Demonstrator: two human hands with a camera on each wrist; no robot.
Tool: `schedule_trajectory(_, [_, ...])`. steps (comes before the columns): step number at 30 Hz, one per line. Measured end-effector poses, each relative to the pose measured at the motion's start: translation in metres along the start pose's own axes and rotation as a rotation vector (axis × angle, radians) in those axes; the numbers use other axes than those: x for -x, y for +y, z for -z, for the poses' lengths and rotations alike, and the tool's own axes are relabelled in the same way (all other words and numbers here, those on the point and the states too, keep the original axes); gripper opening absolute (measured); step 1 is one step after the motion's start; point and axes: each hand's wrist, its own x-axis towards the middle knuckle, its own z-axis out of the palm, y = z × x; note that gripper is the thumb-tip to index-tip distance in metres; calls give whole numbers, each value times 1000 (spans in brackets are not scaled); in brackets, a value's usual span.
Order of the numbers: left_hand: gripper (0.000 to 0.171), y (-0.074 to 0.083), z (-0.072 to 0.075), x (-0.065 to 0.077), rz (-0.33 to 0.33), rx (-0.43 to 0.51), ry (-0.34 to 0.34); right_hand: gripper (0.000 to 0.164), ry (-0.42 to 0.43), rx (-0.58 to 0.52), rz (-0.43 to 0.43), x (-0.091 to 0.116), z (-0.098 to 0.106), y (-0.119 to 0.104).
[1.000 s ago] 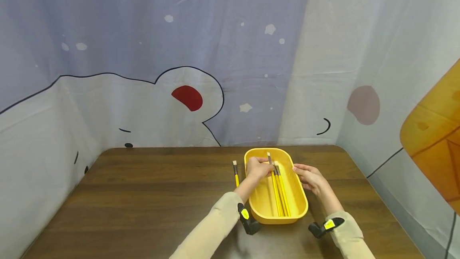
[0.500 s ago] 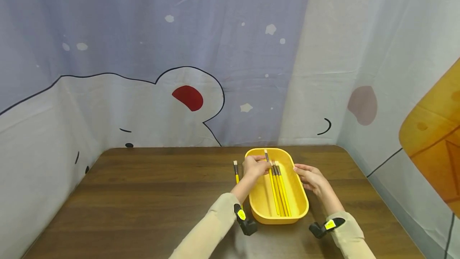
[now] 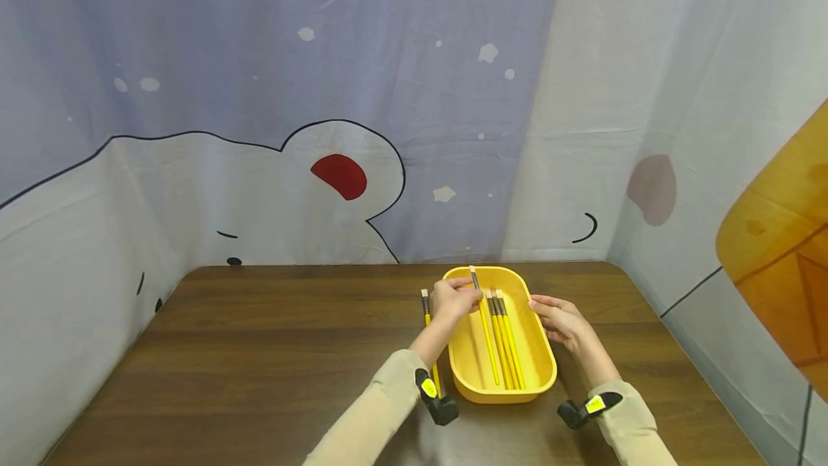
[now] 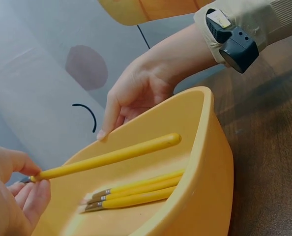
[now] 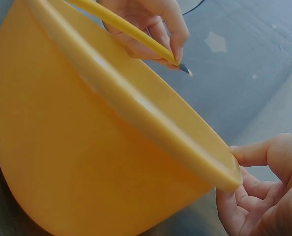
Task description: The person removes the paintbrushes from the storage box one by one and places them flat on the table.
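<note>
A printed curtain (image 3: 453,128) is hanging behind the wooden worktop (image 3: 291,351). One paintbrush (image 3: 426,318) is lying left of the yellow tray (image 3: 501,395), three brushes (image 3: 504,344) inside it. Wrist cameras (image 3: 443,412) are bearing yellow labels (image 3: 430,388), unreadable here. The left hand (image 3: 455,298) is pinching another brush (image 3: 487,340) over the tray between its fingers; the right hand's (image 3: 561,323) are gripping the rim (image 5: 151,110).

A brown wood-grain worktop (image 3: 259,358) with rounded far corners stands before creased fabric walls (image 3: 259,34) in blue-grey and white. Black outlines, a red patch (image 3: 339,177) and pale star shapes (image 3: 488,53) decorate them; the orange figure (image 3: 783,250) at right is cut off, its subject hard to tell.
</note>
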Motion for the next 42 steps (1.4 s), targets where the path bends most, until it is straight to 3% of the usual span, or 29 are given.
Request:
schedule_trajectory(23, [35, -2, 13, 0, -27, 106, 9, 61, -15, 4, 3, 1, -1, -2])
schedule_trajectory(42, [37, -5, 31, 0, 13, 184, -2, 59, -27, 6, 8, 0, 1, -3])
